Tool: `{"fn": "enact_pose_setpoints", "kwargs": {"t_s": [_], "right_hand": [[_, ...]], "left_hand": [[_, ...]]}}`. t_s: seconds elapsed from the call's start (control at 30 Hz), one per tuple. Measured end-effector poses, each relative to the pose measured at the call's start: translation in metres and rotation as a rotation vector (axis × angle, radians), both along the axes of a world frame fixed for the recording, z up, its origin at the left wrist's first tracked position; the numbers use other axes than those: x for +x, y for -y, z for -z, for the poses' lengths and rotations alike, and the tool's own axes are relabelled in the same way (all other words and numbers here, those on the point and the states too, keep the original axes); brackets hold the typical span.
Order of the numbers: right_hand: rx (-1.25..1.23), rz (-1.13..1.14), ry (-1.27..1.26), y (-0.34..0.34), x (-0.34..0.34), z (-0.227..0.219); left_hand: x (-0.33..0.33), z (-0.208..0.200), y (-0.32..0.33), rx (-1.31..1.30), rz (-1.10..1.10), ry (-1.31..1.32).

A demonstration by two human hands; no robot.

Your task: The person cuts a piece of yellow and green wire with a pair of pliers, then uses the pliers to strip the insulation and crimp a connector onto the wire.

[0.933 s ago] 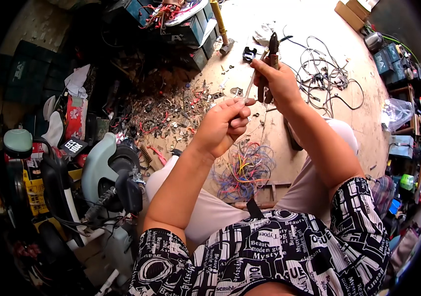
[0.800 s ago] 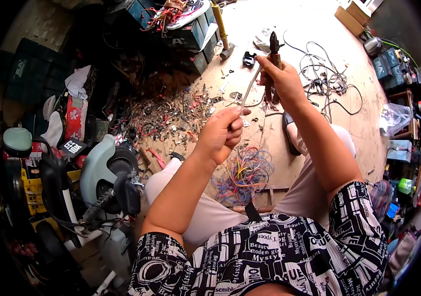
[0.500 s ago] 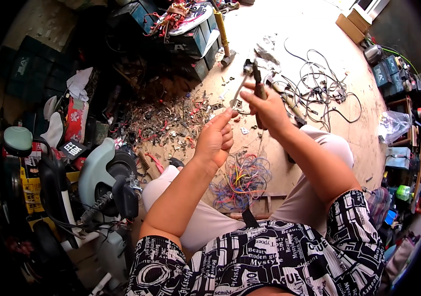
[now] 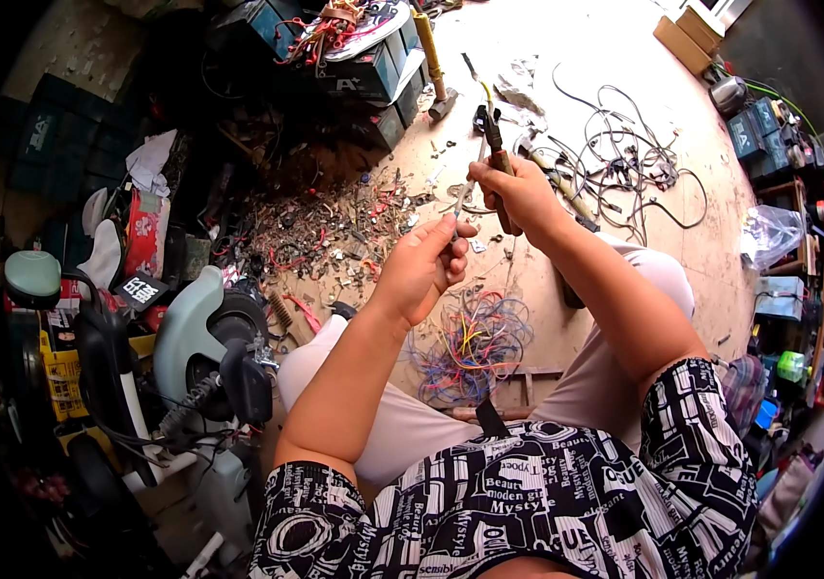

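My right hand is closed around the handles of a pair of pliers with a dark head and reddish-brown grips. Pinched in the fingers of my left hand is a thin grey cable, which runs up toward the plier head. Beyond the jaws sticks out a short yellow wire with a dark end. Whether the jaws bite on the cable is too small to tell. Between my knees, below both hands, lies a tangle of blue, red and yellow wires.
Scrap bits litter the floor to the left, and a black cable tangle lies right. A hammer leans by battery boxes. A grey-guarded cut-off saw stands near my left leg. Shelves of goods line the right.
The yellow wire with its dark end now shows beyond the pliers. My right hand has steadied and moved slightly; my left hand keeps hold of the cable.
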State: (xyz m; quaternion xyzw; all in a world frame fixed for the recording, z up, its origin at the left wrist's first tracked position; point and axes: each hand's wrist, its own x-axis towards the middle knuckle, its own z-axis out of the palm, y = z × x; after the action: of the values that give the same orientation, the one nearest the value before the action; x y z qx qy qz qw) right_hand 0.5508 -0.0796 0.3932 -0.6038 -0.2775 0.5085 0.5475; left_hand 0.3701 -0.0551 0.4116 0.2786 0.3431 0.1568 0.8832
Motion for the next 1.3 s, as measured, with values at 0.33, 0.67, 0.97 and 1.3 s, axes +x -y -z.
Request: {"fn": "enact_pose_setpoints", "kwargs": {"t_s": [0.33, 0.67, 0.97, 1.3], "right_hand": [[0.032, 0.27, -0.133, -0.014, 0.029, -0.006], [0.022, 0.074, -0.243, -0.007, 0.014, -0.01], [-0.055, -0.251, -0.215, 0.002, -0.008, -0.014], [0.023, -0.304, 0.536, 0.013, -0.021, -0.018]], "left_hand": [[0.0, 0.001, 0.017, 0.07, 0.073, 0.07], [-0.016, 0.007, 0.01, 0.261, 0.015, -0.13], [-0.013, 0.005, -0.006, 0.207, -0.107, -0.13], [-0.025, -0.003, -0.018, 0.162, -0.233, -0.105]]}}
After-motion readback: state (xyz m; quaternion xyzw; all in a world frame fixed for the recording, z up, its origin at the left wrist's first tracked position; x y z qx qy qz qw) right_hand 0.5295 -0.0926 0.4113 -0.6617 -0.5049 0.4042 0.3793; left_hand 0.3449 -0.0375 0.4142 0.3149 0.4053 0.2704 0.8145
